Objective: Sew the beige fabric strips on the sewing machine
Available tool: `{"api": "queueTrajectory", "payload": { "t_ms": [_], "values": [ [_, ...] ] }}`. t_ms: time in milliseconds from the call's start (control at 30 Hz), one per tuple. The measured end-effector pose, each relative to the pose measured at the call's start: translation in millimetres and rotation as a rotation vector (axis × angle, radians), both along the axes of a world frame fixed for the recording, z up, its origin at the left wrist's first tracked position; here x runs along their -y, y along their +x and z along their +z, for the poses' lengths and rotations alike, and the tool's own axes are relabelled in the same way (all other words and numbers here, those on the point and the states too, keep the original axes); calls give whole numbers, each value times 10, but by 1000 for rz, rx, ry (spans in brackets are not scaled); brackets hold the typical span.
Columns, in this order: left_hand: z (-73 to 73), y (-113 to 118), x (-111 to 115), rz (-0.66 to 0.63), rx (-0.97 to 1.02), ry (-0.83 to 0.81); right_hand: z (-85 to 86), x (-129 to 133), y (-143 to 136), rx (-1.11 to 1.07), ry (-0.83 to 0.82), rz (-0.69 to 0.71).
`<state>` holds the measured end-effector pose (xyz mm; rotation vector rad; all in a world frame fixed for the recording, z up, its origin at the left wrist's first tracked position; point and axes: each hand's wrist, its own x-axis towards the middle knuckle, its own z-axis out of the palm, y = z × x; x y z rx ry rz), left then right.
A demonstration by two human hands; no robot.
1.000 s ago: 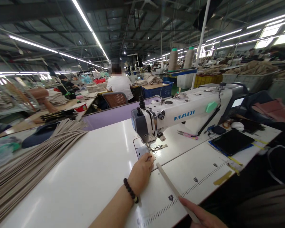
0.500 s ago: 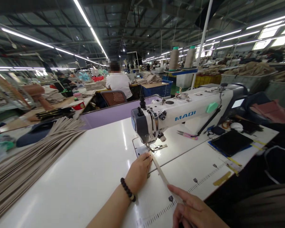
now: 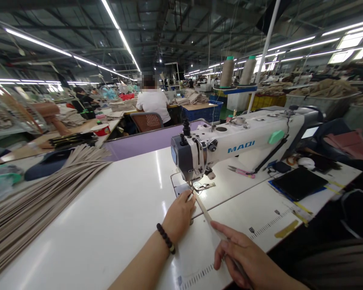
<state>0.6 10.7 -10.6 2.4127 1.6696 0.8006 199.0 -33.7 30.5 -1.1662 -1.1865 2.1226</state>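
Observation:
A narrow beige fabric strip (image 3: 203, 208) runs from under the needle of the white sewing machine (image 3: 242, 141) down toward my body. My left hand (image 3: 178, 213), with a dark bead bracelet on the wrist, has its fingertips pressed together on the strip's far end, right at the presser foot (image 3: 192, 187). Lower on the strip is my right hand (image 3: 245, 251). Its index finger lies along the strip while the other fingers curl around it, and the strip's tail passes beneath the palm.
A bundle of long brown strips (image 3: 57, 189) lies on the table's left side. Pink-handled snips (image 3: 243, 172) rest beside the machine, and a black tablet-like slab (image 3: 298, 183) lies at the right. A co-worker in white (image 3: 153, 102) sits ahead, beyond a purple panel (image 3: 136, 139).
My right hand has slid up the strip, a little closer to the needle. The left hand keeps its place at the presser foot. The whole view has shifted slightly.

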Motion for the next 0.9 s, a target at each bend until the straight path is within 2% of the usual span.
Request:
{"api": "queueTrajectory", "payload": {
  "t_ms": [233,600,900],
  "values": [
    [62,-18,-12,-4,-9,-69,-25,-95,-98,-38,7,-34],
    [81,-7,-21,-6,-31,-65,-97,-102,-88,-39,29,2],
    [112,9,11,33,-33,-119,-83,-278,-227,2,89,37]
  ]
}}
